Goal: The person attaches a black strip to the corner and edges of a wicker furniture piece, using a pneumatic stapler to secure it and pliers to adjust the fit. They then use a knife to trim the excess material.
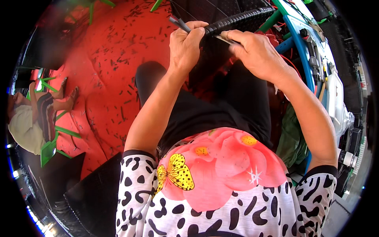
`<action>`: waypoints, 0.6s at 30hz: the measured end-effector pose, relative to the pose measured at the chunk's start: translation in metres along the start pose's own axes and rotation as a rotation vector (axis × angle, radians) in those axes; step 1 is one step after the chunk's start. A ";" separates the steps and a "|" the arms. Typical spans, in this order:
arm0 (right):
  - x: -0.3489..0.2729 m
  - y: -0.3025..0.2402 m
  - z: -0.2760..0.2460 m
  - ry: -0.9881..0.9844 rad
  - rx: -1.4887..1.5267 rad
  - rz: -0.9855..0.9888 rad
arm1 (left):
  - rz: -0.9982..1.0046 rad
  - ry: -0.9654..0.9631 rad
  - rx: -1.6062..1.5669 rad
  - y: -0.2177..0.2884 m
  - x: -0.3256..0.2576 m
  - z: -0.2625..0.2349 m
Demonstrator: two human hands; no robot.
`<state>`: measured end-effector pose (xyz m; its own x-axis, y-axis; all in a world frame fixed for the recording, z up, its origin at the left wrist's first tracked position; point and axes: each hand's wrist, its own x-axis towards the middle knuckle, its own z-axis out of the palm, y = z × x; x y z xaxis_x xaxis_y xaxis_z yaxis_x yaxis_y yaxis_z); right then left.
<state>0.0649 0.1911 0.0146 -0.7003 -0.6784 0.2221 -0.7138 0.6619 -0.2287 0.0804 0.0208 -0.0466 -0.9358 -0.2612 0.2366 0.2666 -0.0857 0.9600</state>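
At one wrapped black bar (241,20), two hands (184,46) (256,51).

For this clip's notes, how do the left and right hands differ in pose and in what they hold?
The left hand points up the picture; the right hand angles leftward. The left hand closes around dark strips; the right hand pinches a thin pale piece. The left hand is at the black wrapped bar's left end; the right hand is below the bar. Both are bare.

Wrapped edging (239,21), one o'clock: glossy, ribbed, plastic-looking. Floor (106,77), ten o'clock: smooth sheen. Shirt (229,183), five o'clock: matt cloth.
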 end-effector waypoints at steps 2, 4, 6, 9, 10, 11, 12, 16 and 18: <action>0.005 0.011 0.003 -0.032 0.334 0.006 | 0.025 -0.019 0.046 0.003 -0.001 -0.001; 0.012 0.011 -0.015 -0.224 0.527 0.140 | 0.054 -0.009 0.062 0.000 -0.001 -0.003; 0.017 0.015 -0.021 -0.470 0.812 0.324 | 0.084 -0.003 0.076 -0.002 0.001 -0.004; 0.024 0.021 -0.029 -0.556 0.829 0.386 | 0.143 -0.023 0.096 -0.008 0.000 -0.003; 0.026 0.028 -0.029 -0.627 0.911 0.393 | 0.255 -0.008 0.089 -0.009 0.003 -0.001; 0.027 0.029 -0.030 -0.629 0.918 0.398 | 0.366 0.006 0.081 -0.011 0.005 0.000; 0.027 0.030 -0.031 -0.666 0.972 0.435 | 0.359 0.002 0.083 -0.013 0.005 0.000; 0.018 0.025 -0.027 -0.676 1.251 0.612 | 0.430 0.030 0.032 -0.019 0.008 0.002; 0.007 0.014 -0.022 -0.583 1.370 0.689 | 0.465 0.047 0.018 -0.022 0.009 0.005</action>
<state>0.0497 0.2026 0.0342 -0.5397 -0.6243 -0.5647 0.4745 0.3285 -0.8167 0.0651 0.0249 -0.0650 -0.7064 -0.3114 0.6357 0.6509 0.0673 0.7562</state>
